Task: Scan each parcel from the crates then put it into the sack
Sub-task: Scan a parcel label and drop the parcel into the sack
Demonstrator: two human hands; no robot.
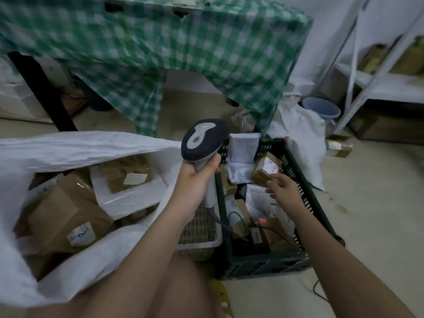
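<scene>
My left hand (pixel 198 171) grips the handle of a grey and black barcode scanner (pixel 203 140), held upright between the sack and the crate. My right hand (pixel 283 188) reaches into the dark green crate (pixel 305 187), fingers loosely spread and touching a small brown parcel (pixel 266 169) with a white label. Several more parcels, brown and white, lie in the crate. The white sack (pixel 75 145) stands open at the left, holding several brown boxes and a white mailer (pixel 128 191).
A beige basket (pixel 199 237) sits between sack and crate. A table under a green checked cloth (pixel 160 53) stands behind. White bags and a blue bucket (pixel 321 107) lie to the right, with a metal shelf (pixel 385 83) beyond. The scanner cable runs into the crate.
</scene>
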